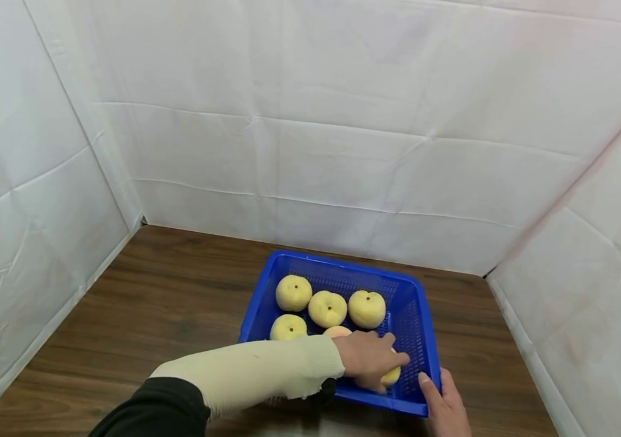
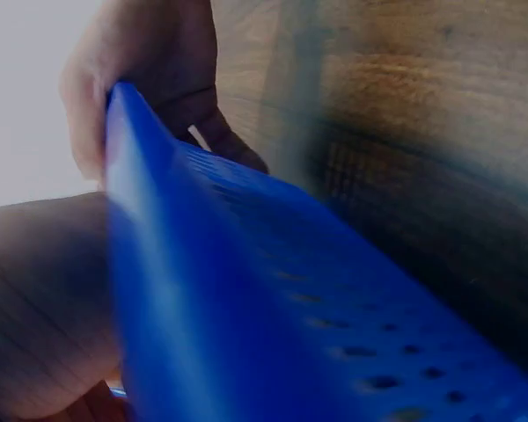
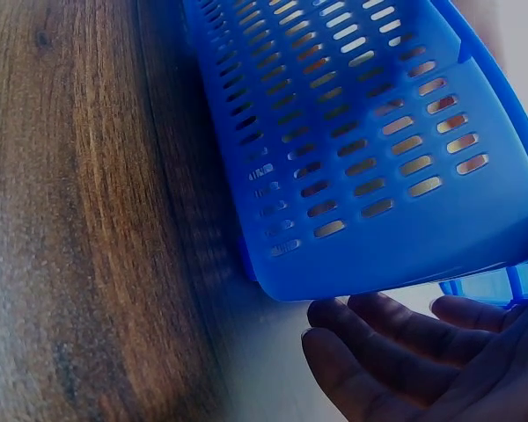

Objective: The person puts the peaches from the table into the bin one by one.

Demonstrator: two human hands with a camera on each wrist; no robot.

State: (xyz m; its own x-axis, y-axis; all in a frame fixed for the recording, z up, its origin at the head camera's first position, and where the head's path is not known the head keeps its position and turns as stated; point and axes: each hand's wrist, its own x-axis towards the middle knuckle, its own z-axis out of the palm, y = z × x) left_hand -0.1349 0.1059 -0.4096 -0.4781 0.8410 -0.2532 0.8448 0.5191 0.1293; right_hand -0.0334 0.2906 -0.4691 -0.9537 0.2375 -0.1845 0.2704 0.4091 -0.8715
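A blue plastic basket (image 1: 337,260) with slotted walls holds several pale yellow peaches, such as one peach (image 1: 328,309) in the middle. My left hand (image 1: 371,359) reaches over the near rim into the basket, fingers curled round a peach (image 1: 391,377) in the near right part; the hand covers most of that fruit. Outside, my right hand (image 1: 445,405) grips the near right corner, thumb on the rim. The right wrist view shows its fingers (image 3: 378,343) against the outside of the corner. In the left wrist view the basket's rim hides the peaches.
The basket stands on a dark wooden table (image 1: 179,285). White sheeting (image 1: 332,158) rises behind the table and along both sides. Another peach with a pinkish patch (image 1: 337,331) lies partly behind my left wrist.
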